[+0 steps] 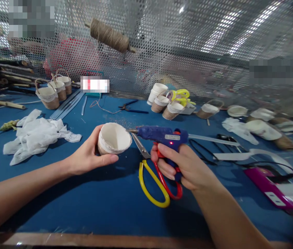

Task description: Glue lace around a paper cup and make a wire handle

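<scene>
- Left hand [90, 155]: fingers curled around the far left side of a small white cup with a brown burlap wrap and a lace-edged rim [108, 147], the thumb along its near side; the cup is held above the table, its mouth tilted towards the viewer.
- Right hand [190, 167]: fingers closed around the grip of a dark-blue plastic glue gun with an orange-red trigger [156, 133]; a small red light glows on its body.
- Metal nozzle [133, 131]: directed left at the cup's right rim; contact cannot be told.
- Translucent glue stick [208, 138]: projecting from the gun's rear.
- Scissors with one yellow and one red handle [144, 153]: lying open on the blue table [97, 211], partly behind the right hand.
- Crumpled white lace fabric [38, 135]: left of the cup, near the left forearm.
</scene>
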Motion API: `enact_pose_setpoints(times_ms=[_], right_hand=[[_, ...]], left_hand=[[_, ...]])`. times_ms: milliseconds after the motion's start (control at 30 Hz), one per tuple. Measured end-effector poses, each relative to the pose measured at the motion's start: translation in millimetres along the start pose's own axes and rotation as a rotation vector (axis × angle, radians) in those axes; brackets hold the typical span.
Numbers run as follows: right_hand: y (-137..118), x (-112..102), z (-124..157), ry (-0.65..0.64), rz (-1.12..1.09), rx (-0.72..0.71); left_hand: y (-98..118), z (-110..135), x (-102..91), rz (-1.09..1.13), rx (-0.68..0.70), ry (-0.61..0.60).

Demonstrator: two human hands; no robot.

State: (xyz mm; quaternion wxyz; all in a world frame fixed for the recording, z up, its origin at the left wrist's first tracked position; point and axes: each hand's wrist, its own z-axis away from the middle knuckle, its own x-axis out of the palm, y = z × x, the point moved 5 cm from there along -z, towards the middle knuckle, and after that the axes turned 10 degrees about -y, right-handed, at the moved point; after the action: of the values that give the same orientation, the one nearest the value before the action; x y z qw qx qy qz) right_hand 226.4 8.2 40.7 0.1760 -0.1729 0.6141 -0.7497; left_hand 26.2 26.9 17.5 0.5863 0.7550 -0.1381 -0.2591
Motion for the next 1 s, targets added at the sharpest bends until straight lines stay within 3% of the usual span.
enact_pose_setpoints(times_ms=[333,600,1000], right_hand=[[7,0,-3,0.014,0.054,0.012],[-8,-2,7,0.183,0.669,0.035],[-11,-3,7,0.142,0.742,0.042]], left_hand=[[1,0,0.2,-0.016,0.044,0.003],[5,-3,-2.4,-0.204,-0.006,0.067],[4,-2,-3.3,-0.32,-0.012,0.057]])
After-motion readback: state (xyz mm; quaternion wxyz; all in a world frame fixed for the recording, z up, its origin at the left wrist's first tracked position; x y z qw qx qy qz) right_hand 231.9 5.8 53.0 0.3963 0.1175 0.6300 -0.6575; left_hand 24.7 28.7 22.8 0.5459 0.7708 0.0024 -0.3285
